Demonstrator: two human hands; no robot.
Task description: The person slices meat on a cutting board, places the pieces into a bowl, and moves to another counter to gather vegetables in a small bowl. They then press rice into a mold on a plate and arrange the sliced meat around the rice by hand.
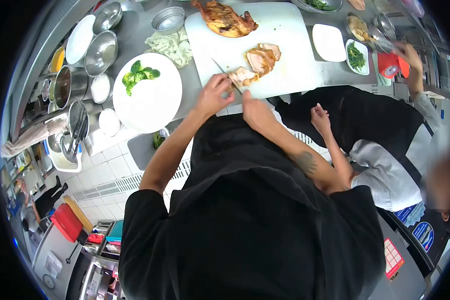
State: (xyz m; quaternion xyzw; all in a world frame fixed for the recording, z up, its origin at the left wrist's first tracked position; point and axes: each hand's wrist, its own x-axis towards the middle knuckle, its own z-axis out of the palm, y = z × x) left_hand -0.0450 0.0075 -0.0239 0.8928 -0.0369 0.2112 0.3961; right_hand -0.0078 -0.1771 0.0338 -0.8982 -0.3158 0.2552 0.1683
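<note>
Gripping knife over white board: right hand, fingers closed. Left hand curled at sliced meat; grip unclear.

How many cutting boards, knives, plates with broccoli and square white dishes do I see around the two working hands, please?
Cutting board: 1
Knife: 1
Plate with broccoli: 1
Square white dishes: 2
Total: 5

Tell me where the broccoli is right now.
In the head view, the broccoli sits on the upper part of the large white plate, to the person's left of the cutting board.
</note>
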